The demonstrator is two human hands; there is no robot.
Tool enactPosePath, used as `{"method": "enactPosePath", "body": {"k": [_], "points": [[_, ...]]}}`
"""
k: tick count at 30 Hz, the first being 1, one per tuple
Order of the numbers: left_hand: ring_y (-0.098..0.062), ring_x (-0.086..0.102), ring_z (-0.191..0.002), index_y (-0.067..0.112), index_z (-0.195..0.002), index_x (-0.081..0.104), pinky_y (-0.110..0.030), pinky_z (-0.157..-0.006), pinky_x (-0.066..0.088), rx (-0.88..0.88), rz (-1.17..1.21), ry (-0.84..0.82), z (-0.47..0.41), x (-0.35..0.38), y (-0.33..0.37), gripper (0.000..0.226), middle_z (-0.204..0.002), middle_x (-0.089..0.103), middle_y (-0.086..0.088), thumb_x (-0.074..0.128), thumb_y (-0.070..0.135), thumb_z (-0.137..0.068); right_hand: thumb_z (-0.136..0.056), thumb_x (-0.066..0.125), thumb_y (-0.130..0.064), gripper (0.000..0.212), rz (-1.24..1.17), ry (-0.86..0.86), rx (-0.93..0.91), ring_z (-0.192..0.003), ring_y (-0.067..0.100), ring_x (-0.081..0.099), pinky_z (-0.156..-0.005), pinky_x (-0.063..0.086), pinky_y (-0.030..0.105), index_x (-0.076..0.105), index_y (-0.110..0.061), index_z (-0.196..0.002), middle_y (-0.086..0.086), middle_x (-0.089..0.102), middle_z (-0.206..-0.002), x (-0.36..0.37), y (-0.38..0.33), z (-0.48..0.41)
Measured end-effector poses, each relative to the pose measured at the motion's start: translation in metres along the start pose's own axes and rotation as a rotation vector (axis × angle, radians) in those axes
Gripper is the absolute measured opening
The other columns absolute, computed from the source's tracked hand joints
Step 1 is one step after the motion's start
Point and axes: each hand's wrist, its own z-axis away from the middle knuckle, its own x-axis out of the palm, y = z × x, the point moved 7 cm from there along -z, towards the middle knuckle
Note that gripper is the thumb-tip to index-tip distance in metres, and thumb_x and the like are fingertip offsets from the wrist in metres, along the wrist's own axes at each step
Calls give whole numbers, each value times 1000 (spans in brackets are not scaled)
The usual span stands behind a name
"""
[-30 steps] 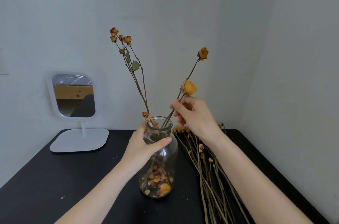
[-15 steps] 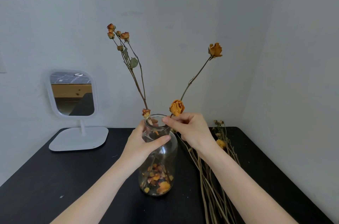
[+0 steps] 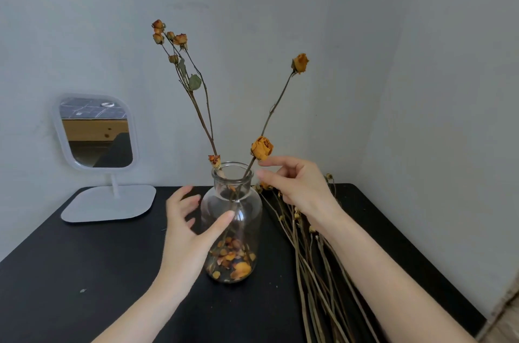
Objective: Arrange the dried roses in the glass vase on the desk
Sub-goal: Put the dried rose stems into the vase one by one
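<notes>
My right hand [image 3: 300, 188] hangs loosely spread by the low rose [image 3: 261, 148], fingertips just off it, pinching nothing. My left hand [image 3: 191, 219] is spread too, thumb against the vase [image 3: 232, 219], which stands mid-desk [image 3: 84, 258] with three stems in it. I'd steady the glass and nudge heads gently; they look brittle. More stems [image 3: 314, 258] lie just right of it.

Clear glossy glass vase [image 3: 232, 219]; matt black smooth desk top [image 3: 84, 272]; white smooth plastic-framed mirror [image 3: 95, 132]; brittle, papery orange dried roses [image 3: 261, 147]
</notes>
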Motion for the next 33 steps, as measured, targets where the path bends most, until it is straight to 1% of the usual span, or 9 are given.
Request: {"method": "enactPosePath", "body": {"k": [2,4,7,10,12,17,21,26,33], "points": [[-3,54,-98,41,-108,39,-18,-81,40,-7,21,107,29,-8,-11,63,-104,52,10,76,41,-56,-79,72,-25,16,40,20,7,-40,-2,44,-44,37,6,70,-25,-95,-12,48,-48,-15,7,4],[-9,57,-82,41,-93,45,-14,-71,42,-10,-9,90,58,-1,-21,47,-90,53,1,78,22,-66,-79,72,-25,16,82,52,30,-40,-1,43,-42,36,7,71,-25,-94,-12,48,-49,-34,20,9],[-6,53,-64,37,-78,58,-10,-56,41,-7,-97,-180,79,35,-28,33,-72,54,-5,73,8,-74,-79,72,-24,13,159,121,107,-41,-1,44,-43,32,9,71,-23,-92,-11,49,-50,-66,50,16],[1,47,-57,37,-83,58,-11,-60,40,-6,-250,-455,77,79,-28,18,-68,52,1,67,22,-82,-82,69,-27,8,278,201,235,-52,2,45,-51,32,18,70,-23,-88,-9,52,-62,-103,87,26],[1,46,-55,34,-91,53,-12,-58,39,-8,-353,-517,67,104,-32,12,-68,51,4,62,29,-86,-84,67,-26,10,362,196,328,-58,4,47,-53,32,19,67,-21,-92,-8,53,-69,-123,110,33],[-7,53,-67,20,-106,47,-20,-59,40,-65,-572,-445,31,147,-53,23,-75,54,5,55,35,-90,-85,64,-24,12,559,83,437,-64,3,55,-52,37,14,65,-21,-97,-8,61,-76,-138,144,46],[-19,58,-84,17,-96,51,-33,-75,49,-161,-708,-447,13,165,-69,24,-87,59,0,51,41,-91,-86,62,-29,13,645,-26,430,-61,1,56,-53,37,13,65,-22,-97,-9,61,-71,-123,155,41],[-21,53,-60,17,-52,42,-32,-69,46,-253,-728,-472,7,172,-78,43,-55,46,0,55,33,-90,-85,62,-35,25,756,-89,496,-81,11,61,-78,50,28,65,-17,-102,-3,61,-86,-109,170,30],[-16,49,-66,17,-65,44,-28,-66,39,-275,-606,-402,2,168,-78,31,-67,50,0,53,29,-92,-83,66,-34,23,836,-107,585,-85,16,63,-81,53,32,69,-14,-93,3,67,-94,-107,185,28]]}}
